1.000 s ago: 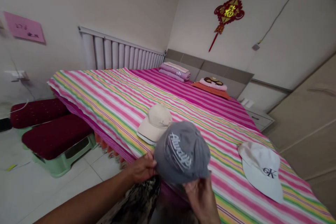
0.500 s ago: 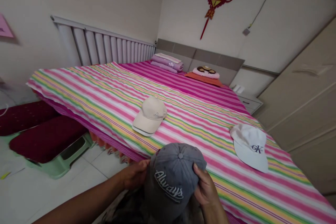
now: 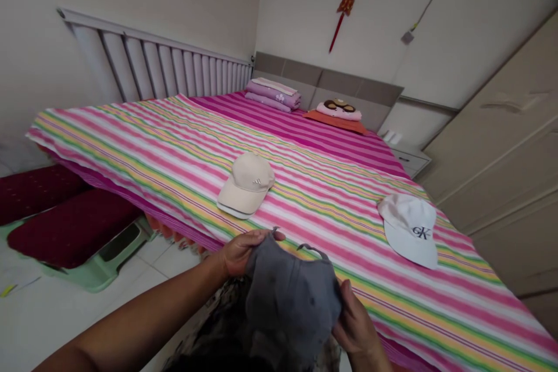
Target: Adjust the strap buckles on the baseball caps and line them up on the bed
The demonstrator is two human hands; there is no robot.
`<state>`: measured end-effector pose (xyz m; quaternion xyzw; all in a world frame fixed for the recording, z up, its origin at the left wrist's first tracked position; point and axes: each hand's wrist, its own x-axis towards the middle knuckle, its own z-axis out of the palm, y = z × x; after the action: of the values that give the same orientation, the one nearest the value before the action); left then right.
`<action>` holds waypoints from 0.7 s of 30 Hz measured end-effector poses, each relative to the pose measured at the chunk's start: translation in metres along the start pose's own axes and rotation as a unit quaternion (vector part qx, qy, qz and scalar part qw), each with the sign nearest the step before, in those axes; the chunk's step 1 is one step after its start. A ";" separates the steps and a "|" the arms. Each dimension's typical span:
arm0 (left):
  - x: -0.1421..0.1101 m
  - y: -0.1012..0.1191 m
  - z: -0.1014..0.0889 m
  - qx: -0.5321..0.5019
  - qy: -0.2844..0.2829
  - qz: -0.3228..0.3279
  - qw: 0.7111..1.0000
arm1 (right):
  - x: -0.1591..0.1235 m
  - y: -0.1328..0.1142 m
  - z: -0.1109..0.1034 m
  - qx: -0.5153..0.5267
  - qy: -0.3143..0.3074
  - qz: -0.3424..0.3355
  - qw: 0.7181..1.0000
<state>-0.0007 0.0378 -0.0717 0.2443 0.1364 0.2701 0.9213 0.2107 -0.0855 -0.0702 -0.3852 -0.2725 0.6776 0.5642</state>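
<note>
Between my hands is a grey baseball cap [image 3: 292,290], held low in front of me at the bed's near edge. Its back faces up, with the strap loose at the top and the lettering out of sight. My left hand [image 3: 244,250] pinches the cap's upper left edge, and my right hand [image 3: 353,319] grips its right side. On the striped sheet ahead sits a beige cap [image 3: 247,183] with its brim toward me. Farther right lies a white cap [image 3: 410,229] with dark "CK" letters.
The bed [image 3: 174,145] bears a striped sheet. Folded purple bedding [image 3: 272,96] and a pink folded item [image 3: 339,109] on orange cloth lie by the headboard [image 3: 326,81]. Green stools [image 3: 91,279] with dark red covers stand left, a radiator [image 3: 165,64] behind. A wardrobe [image 3: 501,145] is at right.
The grey cap has been turned over, so its "Always" lettering no longer shows and its back strap does. My left hand has moved up along its edge; the view has shifted slightly.
</note>
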 end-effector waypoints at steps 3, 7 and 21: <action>-0.001 -0.004 0.005 0.021 0.005 0.017 1.000 | -0.004 -0.004 0.002 0.006 0.044 -0.017 0.999; -0.001 -0.003 0.014 0.055 0.006 0.020 0.998 | -0.013 -0.011 0.002 0.021 0.037 -0.022 0.999; -0.010 -0.007 0.043 0.141 0.019 0.004 0.990 | -0.035 -0.027 0.009 -0.028 0.033 -0.115 0.992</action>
<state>0.0106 0.0114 -0.0380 0.3669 0.1901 0.2561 0.8739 0.2206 -0.1131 -0.0355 -0.3896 -0.3151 0.5869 0.6360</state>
